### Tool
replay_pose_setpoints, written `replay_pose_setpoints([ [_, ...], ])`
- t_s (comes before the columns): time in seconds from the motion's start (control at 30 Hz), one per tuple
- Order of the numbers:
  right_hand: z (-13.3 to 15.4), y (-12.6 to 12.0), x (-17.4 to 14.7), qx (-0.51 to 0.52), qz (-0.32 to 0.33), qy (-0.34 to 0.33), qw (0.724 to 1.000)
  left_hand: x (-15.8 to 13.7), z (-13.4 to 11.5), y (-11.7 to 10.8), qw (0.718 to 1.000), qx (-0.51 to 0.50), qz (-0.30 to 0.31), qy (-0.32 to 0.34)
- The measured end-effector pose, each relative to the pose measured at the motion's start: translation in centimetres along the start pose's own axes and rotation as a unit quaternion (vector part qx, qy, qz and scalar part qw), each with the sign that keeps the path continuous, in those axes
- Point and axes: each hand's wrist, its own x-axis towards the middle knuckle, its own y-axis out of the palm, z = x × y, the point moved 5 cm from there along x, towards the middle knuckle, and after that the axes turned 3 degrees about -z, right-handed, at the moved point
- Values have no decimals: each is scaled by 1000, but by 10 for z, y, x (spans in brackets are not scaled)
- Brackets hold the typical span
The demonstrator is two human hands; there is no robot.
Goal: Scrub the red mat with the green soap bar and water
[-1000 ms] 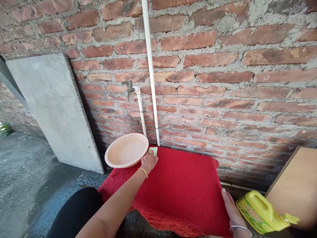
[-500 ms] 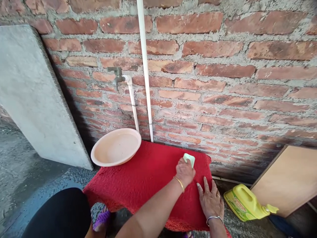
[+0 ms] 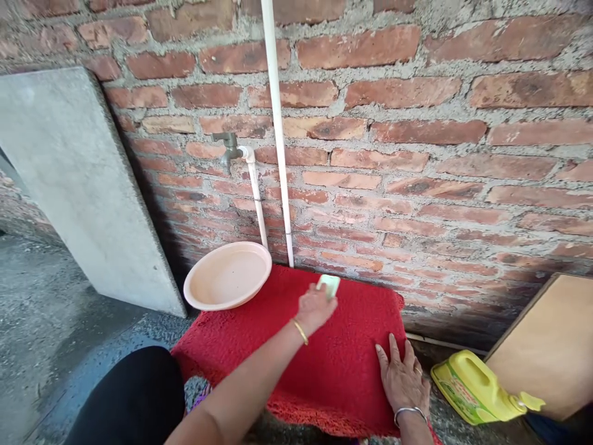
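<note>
A brick wall is filling the view from ten through twelve to three o'clock, rough grey mortar showing between its reddish bricks. A tall white pipe is running down it at twelve. At ten, a grey tap is jutting from a shorter pipe. A concrete slab is leaning at nine, dark shadow falling behind its edge. Grey floor is spreading at eight, a dark patch staining it. At four, a tan board is slanting.
</note>
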Motion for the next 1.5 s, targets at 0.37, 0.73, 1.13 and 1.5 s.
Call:
replay_pose_setpoints([
  [0.37, 27, -8, -16, -5, -78, -129, 989, 40, 93, 12, 985, 108, -98, -86],
  [0.73, 26, -17, -19, -31, -62, -134, 989, 3, -135, 73, 992, -15, 20, 126],
  [1.13, 13, 15, -2, -122, -52, -207, 969, -9, -19, 6, 999, -39, -7, 34],
  [1.5, 19, 16, -3, -89, -79, -168, 979, 0, 121, 2, 982, 126, -103, -96],
])
